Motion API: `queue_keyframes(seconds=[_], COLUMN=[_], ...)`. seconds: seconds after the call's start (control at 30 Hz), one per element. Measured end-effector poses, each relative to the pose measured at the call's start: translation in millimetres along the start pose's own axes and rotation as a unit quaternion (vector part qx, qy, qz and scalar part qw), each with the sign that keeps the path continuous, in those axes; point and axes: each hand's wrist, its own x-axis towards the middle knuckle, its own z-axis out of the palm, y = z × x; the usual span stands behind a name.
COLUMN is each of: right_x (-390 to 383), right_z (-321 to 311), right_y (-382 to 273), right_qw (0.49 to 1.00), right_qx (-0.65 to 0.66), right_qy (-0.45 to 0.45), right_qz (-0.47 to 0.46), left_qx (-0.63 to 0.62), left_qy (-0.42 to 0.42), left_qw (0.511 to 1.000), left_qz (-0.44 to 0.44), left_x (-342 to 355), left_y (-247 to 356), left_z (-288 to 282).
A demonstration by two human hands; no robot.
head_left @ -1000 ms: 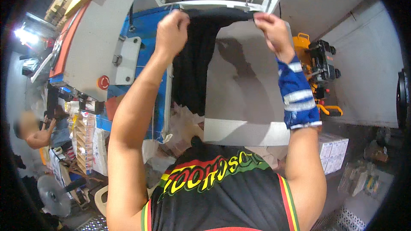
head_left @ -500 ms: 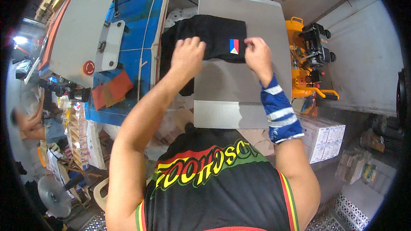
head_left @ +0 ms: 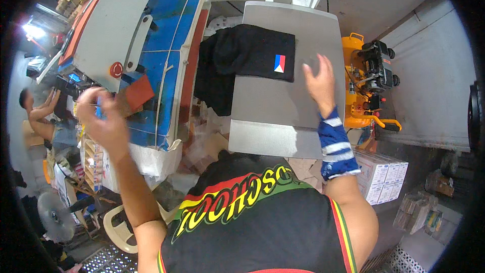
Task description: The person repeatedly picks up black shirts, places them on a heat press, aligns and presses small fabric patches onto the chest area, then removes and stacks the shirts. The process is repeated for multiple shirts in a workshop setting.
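Observation:
A black cloth garment (head_left: 252, 45) lies partly on a flat grey platen (head_left: 275, 103), its left part hanging off the platen's left edge. On the cloth near its right end is a small blue, red and white flag patch (head_left: 279, 63). Just right of the garment, my right hand (head_left: 321, 82) is raised over the platen with its fingers apart, holding nothing. My left hand (head_left: 103, 121) is far to the left, close to the red emergency stop button (head_left: 116, 69) and an orange-red flat piece (head_left: 137, 94). Motion smears its fingers, so their grip is unclear.
A grey machine housing (head_left: 108, 25) and a blue panel tied with string (head_left: 174, 30) stand at the left. To the right are a yellow air compressor (head_left: 356, 88) and white cartons (head_left: 381, 177). A fan (head_left: 55, 217) and another person (head_left: 40, 114) are at far left.
My left hand has left the garment and swung left toward the machine housing. My right hand has moved off the garment's edge to the right, its fingers spreading.

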Motion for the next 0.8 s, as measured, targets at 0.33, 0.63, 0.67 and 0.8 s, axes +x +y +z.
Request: queue_keyframes(seconds=[0.33, 0.63, 0.67, 0.8], right_x=[-63, -109, -106, -92], right_z=[-51, -58, -57, -49], right_y=[-3, -72, -84, -158], right_qw=[0.994, 0.966, 0.967, 0.965], right_qx=[0.104, 0.212, 0.218, 0.227], right_qy=[-0.017, -0.112, -0.121, -0.106], right_qz=[-0.043, -0.092, -0.057, -0.08], left_qx=[0.203, 0.182, 0.161, 0.0], left_qy=[-0.179, -0.257, -0.25, -0.304], left_qw=[0.954, 0.938, 0.946, 0.95], left_qz=[-0.129, -0.148, -0.132, -0.07], left_x=[-37, -45, -49, -64], left_y=[-115, -10, 7, 61], left_z=[26, 9, 7, -17])
